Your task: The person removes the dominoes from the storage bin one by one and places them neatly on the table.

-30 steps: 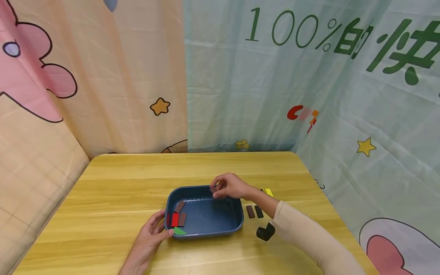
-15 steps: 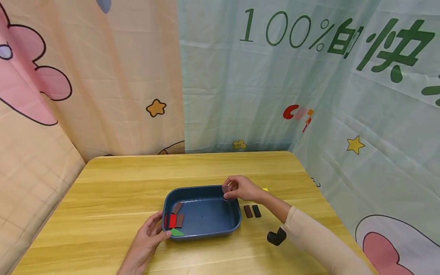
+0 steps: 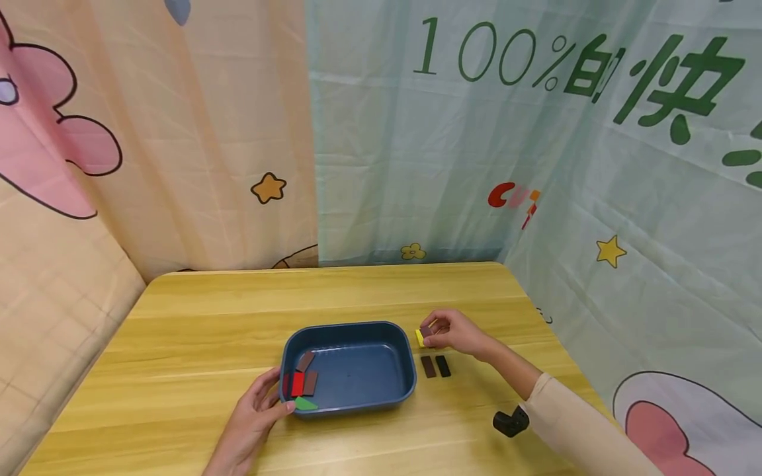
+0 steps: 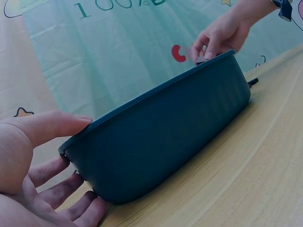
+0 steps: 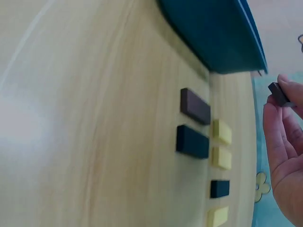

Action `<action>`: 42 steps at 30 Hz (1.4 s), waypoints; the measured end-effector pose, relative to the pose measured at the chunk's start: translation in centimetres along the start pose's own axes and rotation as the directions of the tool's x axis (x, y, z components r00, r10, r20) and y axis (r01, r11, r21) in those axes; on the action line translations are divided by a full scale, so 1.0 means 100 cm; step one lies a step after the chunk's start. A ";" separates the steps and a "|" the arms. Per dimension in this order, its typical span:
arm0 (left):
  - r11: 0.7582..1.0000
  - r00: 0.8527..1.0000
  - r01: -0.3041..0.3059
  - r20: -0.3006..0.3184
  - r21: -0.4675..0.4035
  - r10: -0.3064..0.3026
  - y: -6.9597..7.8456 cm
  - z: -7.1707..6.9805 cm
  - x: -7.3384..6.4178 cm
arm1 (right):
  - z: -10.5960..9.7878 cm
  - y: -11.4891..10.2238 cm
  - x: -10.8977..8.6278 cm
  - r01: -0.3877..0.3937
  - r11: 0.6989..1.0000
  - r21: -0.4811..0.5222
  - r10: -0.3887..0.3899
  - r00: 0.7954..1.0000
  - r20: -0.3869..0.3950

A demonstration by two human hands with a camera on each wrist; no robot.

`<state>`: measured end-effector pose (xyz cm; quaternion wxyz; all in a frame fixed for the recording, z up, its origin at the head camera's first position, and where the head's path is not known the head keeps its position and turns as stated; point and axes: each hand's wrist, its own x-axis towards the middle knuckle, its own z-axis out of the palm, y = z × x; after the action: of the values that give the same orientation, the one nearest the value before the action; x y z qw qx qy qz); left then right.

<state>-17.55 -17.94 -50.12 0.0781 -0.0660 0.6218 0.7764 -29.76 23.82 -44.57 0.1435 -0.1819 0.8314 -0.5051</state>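
My left hand [image 3: 253, 410] grips the left end of a blue plastic tub [image 3: 369, 404], thumb on its rim and fingers against the outer wall. Inside its left end lie a red block [image 3: 297, 383], a green block [image 3: 306, 403] and a few brown blocks [image 3: 310, 383]. Right of the tub, my right hand [image 3: 455, 332] pinches a dark brown rectangular block [image 5: 280, 94] between thumb and fingers, above the table. Just below that hand, a yellow block [image 3: 419, 338] is partly covered in the head view.
On the wooden table [image 3: 196, 317], a brown block [image 3: 428, 367] and a black block [image 3: 443, 365] lie side by side right of the tub. The right wrist view shows another black block [image 5: 219, 188] among several yellow blocks [image 5: 222, 158]. Printed curtains hang behind.
My right hand has moved right, from over the tub's back right rim to above the yellow blocks, with the brown block still pinched. My left hand keeps its grip on the tub.
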 end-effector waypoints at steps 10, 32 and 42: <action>1.000 1.000 0.002 0.015 0.005 -0.002 0.001 -0.001 0.001 | -0.011 0.035 -0.022 -0.076 0.997 0.015 0.077 0.995 -0.070; 1.000 1.000 0.006 0.019 -0.002 -0.006 -0.001 0.000 0.001 | -0.015 0.074 -0.045 -0.109 0.982 -0.155 0.083 0.982 -0.167; 1.000 1.000 0.006 0.017 -0.017 -0.006 0.000 0.000 -0.001 | -0.012 0.072 -0.047 -0.081 0.941 -0.329 0.021 0.983 -0.183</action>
<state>-17.41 -17.92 -50.14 0.0852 -0.0619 0.6144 0.7819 -27.19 29.95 -50.23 0.0493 -0.1364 0.9191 -0.3664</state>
